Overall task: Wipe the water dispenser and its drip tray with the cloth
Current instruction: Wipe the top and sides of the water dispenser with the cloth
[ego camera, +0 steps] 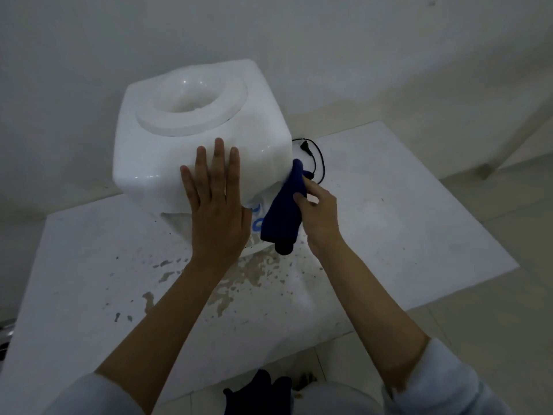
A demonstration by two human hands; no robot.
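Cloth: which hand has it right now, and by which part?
The right hand pinches the blue cloth at its right edge, about midway along; the rest hangs free. The left hand holds nothing, lying flat on the water dispenser.

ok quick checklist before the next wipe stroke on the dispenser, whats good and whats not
1. Cloth held: ok, the right hand grips the blue cloth.
2. Dispenser steadied: ok, the left hand lies flat on the water dispenser.
3. Cloth on the surface: ok, its upper end touches the dispenser's right front corner.
4. Power cord clear of the cloth: not ok, it lies just behind the cloth.
5. Table dry: not ok, wet patches in front of the dispenser.
6. Drip tray in place: cannot tell, hidden by the hands.
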